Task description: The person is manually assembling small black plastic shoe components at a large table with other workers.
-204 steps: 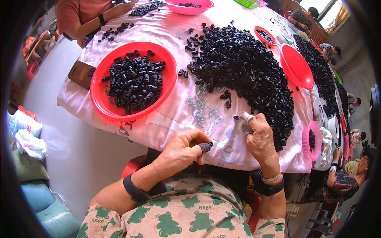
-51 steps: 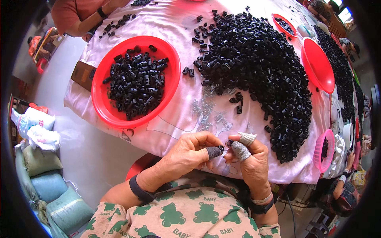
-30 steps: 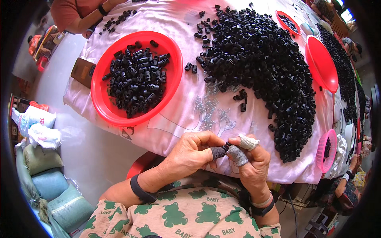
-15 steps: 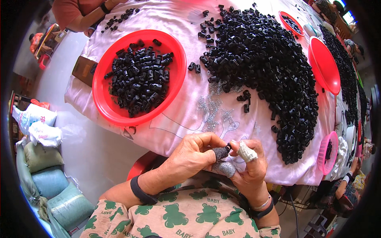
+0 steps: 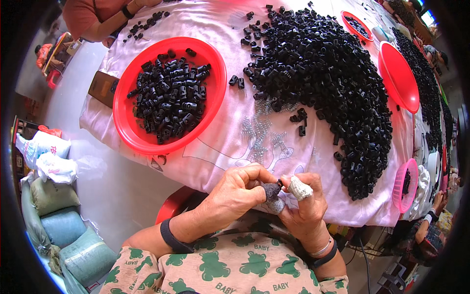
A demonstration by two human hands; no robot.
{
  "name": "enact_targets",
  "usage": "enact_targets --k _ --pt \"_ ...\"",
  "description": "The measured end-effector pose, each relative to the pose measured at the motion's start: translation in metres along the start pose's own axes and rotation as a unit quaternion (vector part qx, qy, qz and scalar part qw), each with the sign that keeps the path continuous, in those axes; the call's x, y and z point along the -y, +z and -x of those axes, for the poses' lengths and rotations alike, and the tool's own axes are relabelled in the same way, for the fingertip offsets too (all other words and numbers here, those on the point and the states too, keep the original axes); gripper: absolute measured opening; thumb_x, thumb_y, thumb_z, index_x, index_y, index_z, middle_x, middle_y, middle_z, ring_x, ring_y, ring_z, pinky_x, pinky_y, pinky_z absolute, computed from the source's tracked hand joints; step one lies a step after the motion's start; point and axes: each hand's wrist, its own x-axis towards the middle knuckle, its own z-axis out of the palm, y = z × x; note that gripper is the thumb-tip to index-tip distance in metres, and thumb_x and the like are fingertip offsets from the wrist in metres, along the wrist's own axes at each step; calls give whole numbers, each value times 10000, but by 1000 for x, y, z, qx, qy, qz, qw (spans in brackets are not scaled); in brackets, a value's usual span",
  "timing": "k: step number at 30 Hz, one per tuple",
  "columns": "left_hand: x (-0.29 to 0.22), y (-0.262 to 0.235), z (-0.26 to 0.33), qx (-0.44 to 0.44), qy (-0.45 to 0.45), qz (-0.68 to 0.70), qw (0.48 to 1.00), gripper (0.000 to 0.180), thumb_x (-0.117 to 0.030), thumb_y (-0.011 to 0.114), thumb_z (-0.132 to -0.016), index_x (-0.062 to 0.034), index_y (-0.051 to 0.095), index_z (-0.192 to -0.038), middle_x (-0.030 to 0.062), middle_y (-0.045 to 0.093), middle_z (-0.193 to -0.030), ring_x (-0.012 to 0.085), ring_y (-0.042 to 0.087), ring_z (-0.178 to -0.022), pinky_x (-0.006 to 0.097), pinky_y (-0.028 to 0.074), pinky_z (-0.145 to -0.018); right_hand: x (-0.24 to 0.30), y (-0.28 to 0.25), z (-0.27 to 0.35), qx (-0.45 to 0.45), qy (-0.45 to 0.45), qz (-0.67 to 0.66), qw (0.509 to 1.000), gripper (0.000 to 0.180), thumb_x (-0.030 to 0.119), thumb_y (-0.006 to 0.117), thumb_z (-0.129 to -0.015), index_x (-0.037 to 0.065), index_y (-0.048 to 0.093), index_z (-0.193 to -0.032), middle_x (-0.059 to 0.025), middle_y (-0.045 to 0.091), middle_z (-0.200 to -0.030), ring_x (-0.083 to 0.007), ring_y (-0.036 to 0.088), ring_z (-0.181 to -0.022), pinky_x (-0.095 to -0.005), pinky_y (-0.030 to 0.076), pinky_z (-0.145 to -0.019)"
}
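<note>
Both hands come together over the near edge of the desk, which is spread with a pale pink cloth (image 5: 220,139), and the small black part (image 5: 280,183) sits between their fingertips. The grip of the left hand (image 5: 240,188) is closed on this part, its thumb wrapped in a dark grey cover (image 5: 270,191). The right hand (image 5: 308,198) meets it from the three o'clock side, fingertips right at the part; whether its grip is clasping the part too, I cannot tell. That hand wears a white finger cover (image 5: 299,188) and a light grey one (image 5: 275,205), the latter partly hidden beneath the left thumb. Taking the joined hands as the clock's centre, loose metal springs (image 5: 259,132) lie on the cloth toward eleven, just below a broad heap of black parts (image 5: 323,73) that runs from twelve around to nearly three. A few black pieces (image 5: 299,120) lie apart from the heap, toward half past twelve. At ten o'clock stands a red basin (image 5: 169,147) with black cylindrical pieces (image 5: 171,95) in it, and a flat brown object (image 5: 102,88) rests beyond its rim. A second red basin (image 5: 397,76) is between one and two, and a pink basket (image 5: 397,191) is at three. Between ten and eleven, another person's reddish sleeve (image 5: 81,17) shows at the desk.
</note>
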Motion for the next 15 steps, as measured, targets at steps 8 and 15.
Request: enact_targets --k 8,15 --pt "4 -4 -2 27 10 -11 1000 192 -67 597 -896 -8 644 -1073 -12 635 -930 36 582 -841 193 479 -731 0 -1 0 -6 -37 39 999 477 6 789 -633 43 647 -1087 -105 583 -920 -234 616 -762 -323 523 -634" --pt "-6 -3 1 14 -16 -39 999 225 -47 562 -852 38 636 -1047 22 633 -930 61 581 -849 237 497 -767 -2 -4 0 12 -34 12 999 496 13 773 -634 30 648 -1114 -110 586 -938 -247 611 -766 -324 516 -653"
